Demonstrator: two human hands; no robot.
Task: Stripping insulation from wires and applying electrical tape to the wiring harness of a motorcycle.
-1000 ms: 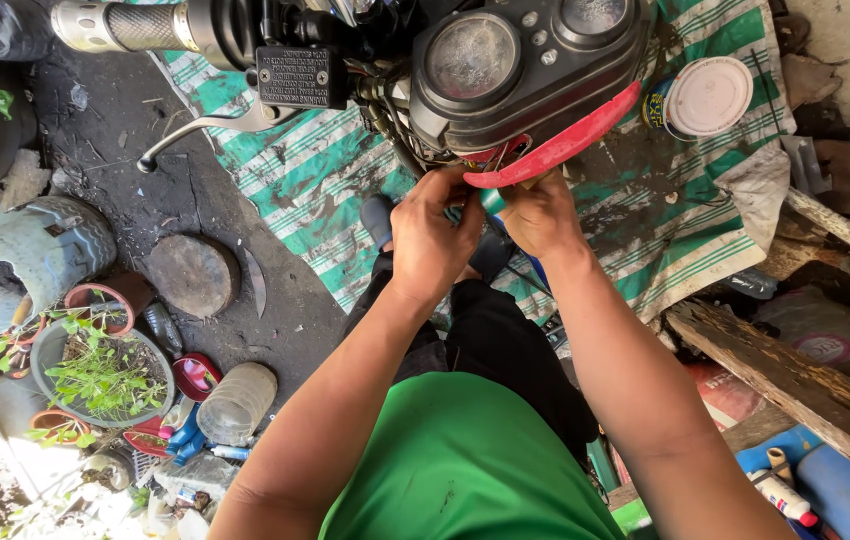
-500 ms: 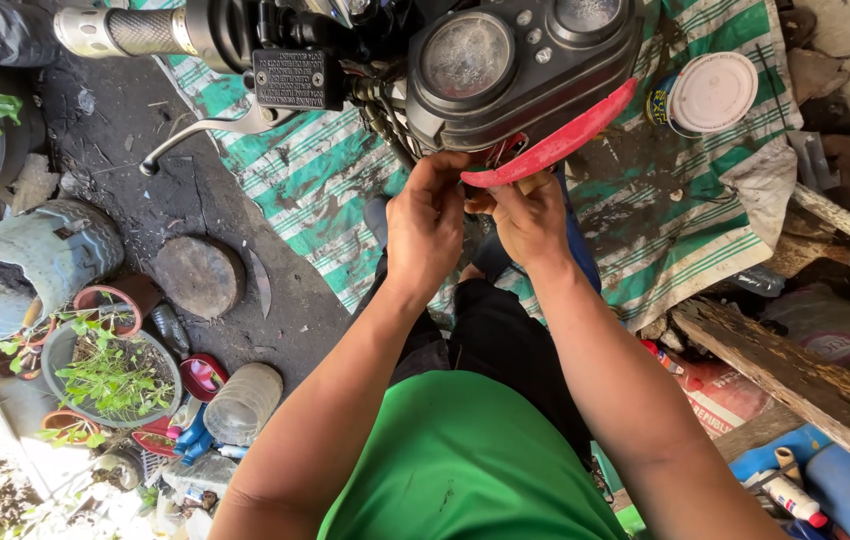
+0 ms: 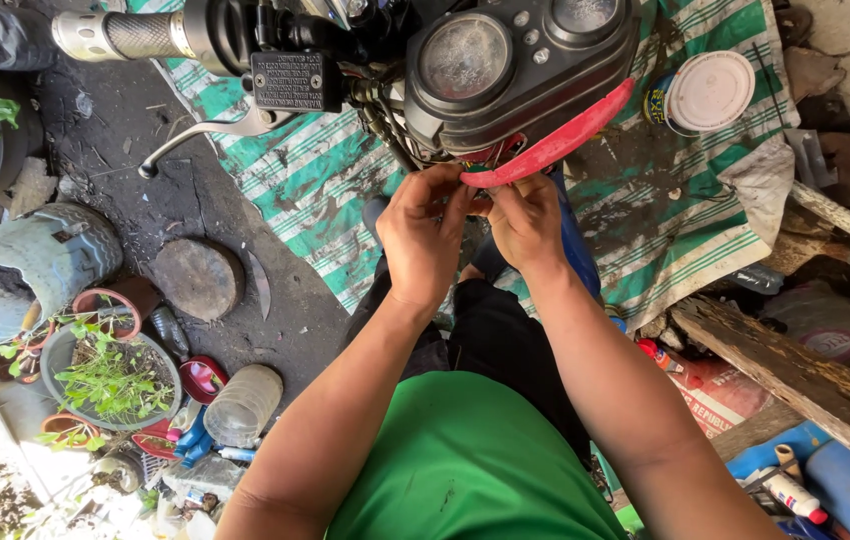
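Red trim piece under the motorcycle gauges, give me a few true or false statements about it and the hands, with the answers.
1. Both hands, left hand and right hand, meet at the red trim piece. True.
2. The instrument cluster sits above the trim. True.
3. The left hand grips the handlebar grip. False; nothing holds it.
4. The white lid lies on bare concrete. False; it rests on the striped cloth.

A red panel is seen under the black dashboard. Green and white stripes are seen on the mat. A green shirt is worn.
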